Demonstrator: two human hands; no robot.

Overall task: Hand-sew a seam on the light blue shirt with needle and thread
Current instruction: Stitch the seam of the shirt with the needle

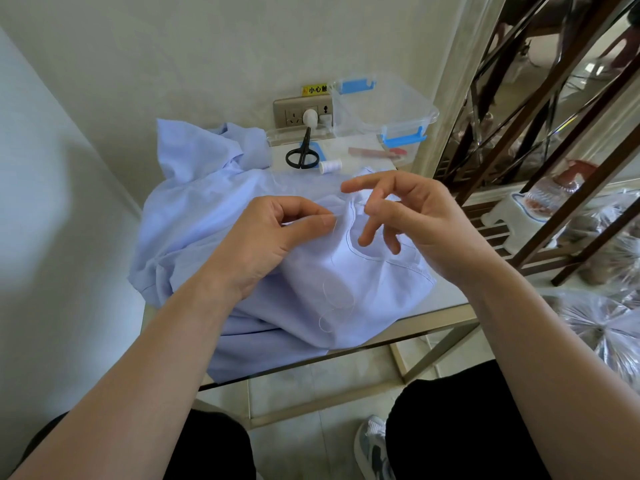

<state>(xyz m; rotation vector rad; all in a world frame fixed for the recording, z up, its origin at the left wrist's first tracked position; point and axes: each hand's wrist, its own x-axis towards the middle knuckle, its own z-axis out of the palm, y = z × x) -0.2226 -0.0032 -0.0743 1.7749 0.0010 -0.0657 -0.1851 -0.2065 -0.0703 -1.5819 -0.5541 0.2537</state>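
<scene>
The light blue shirt point(214, 216) lies crumpled on a small glass table point(433, 318). My left hand point(273, 237) pinches the white thread between thumb and forefinger just above the cloth, beside a curved dark-stitched seam point(349, 244). A loose loop of that thread point(334, 306) lies on the shirt nearer to me. My right hand point(401, 209) hovers over the seam with its fingers spread and slightly bent, and holds nothing that I can make out. The needle is too small to tell.
Black scissors point(302, 154) and a white thread spool point(330, 166) lie at the table's back, next to a clear plastic box with blue clips point(381, 109) and a pink strip point(377, 153). A wall socket point(304, 114) sits behind. A dark wooden shelf point(554, 140) stands close on the right.
</scene>
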